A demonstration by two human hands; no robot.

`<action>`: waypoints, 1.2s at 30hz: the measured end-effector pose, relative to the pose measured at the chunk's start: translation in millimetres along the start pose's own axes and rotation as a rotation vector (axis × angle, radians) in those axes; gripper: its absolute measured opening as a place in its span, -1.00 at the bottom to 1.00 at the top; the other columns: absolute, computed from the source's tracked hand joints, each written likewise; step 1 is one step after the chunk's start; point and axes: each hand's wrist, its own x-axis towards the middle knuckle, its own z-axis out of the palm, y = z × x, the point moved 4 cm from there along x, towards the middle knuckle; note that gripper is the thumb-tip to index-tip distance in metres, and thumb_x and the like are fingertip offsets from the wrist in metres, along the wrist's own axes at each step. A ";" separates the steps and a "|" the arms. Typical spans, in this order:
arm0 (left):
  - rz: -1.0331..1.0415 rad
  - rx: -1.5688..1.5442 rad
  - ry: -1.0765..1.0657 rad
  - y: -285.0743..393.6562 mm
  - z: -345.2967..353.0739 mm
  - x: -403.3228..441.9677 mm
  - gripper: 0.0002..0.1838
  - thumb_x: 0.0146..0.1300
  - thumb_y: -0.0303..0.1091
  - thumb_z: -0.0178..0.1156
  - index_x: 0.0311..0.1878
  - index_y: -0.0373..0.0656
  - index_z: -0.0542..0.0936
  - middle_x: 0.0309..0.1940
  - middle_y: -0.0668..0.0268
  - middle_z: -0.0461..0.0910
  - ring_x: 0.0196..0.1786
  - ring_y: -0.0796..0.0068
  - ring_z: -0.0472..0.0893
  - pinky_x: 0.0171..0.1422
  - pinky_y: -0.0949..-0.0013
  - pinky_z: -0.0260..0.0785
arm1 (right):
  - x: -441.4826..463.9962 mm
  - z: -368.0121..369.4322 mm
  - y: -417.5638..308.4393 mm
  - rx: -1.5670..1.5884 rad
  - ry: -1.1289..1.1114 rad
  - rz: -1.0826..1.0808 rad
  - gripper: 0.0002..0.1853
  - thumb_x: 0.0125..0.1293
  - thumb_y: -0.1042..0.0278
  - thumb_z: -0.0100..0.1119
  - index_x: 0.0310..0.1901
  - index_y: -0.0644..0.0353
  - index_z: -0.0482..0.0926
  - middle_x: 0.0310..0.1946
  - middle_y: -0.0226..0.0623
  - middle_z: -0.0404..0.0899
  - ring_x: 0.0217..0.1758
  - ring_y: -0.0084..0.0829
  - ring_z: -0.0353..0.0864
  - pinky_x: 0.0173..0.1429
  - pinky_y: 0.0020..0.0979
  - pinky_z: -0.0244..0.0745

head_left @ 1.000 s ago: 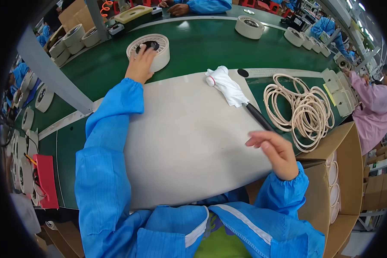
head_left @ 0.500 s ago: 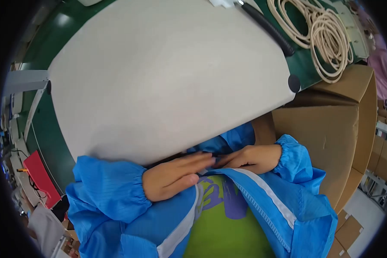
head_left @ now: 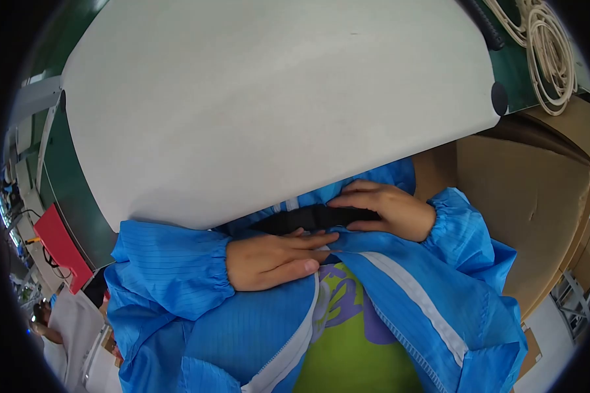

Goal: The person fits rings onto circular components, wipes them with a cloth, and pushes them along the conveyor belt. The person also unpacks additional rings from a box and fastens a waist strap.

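My left hand [head_left: 275,259] lies flat across the front of my blue work jacket [head_left: 196,340], its fingers stretched to the right near the jacket's opening. At my waist a black band [head_left: 308,219], perhaps a belt, runs sideways under the edge of the large white panel. My right hand [head_left: 400,211] rests over the right end of this band, fingers above it and thumb below, spread apart. Whether the right fingertips press on the band I cannot tell. Under the open jacket a green shirt [head_left: 354,363] with a purple print shows.
The white panel [head_left: 275,111] with dark round corners fills the view before me, on a green table [head_left: 78,203]. At right are an open cardboard box [head_left: 521,203] and coiled cream cable [head_left: 549,59]. A red object [head_left: 60,245] and another person [head_left: 49,324] are at left.
My hands have moved apart: the right is higher with its fingers spread, while the left lies flat on the jacket. The black band is now exposed between them. The view has shifted slightly.
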 end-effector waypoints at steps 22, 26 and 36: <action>0.025 0.157 0.027 12.6 4.7 -6.7 -0.46 0.34 -0.10 -0.41 0.20 -0.31 0.19 0.30 0.04 -0.07 0.36 0.08 -0.13 0.38 0.06 -0.29 | 6.4 -1.2 -13.0 -0.169 0.323 0.118 -0.83 0.07 0.44 0.09 -0.27 0.25 0.52 -0.46 -0.06 0.53 -0.40 -0.17 0.55 -0.30 -0.32 0.47; 0.071 0.111 0.014 7.5 5.8 -11.5 -0.46 0.34 -0.11 -0.43 0.20 -0.33 0.18 0.31 0.06 -0.08 0.37 0.10 -0.17 0.38 0.09 -0.32 | 6.0 -4.9 -13.9 -0.146 0.288 0.150 -0.80 0.05 0.44 0.13 -0.25 0.26 0.53 -0.42 -0.07 0.54 -0.38 -0.19 0.56 -0.27 -0.36 0.47; 0.076 0.022 0.047 -2.7 6.9 -14.2 -0.47 0.33 -0.13 -0.41 0.17 -0.35 0.22 0.30 0.06 -0.06 0.37 0.10 -0.17 0.38 0.12 -0.32 | 3.8 -13.7 -1.8 0.065 -0.038 0.263 -0.67 -0.02 0.47 0.24 -0.15 0.23 0.50 -0.32 -0.17 0.56 -0.28 -0.36 0.57 -0.19 -0.45 0.47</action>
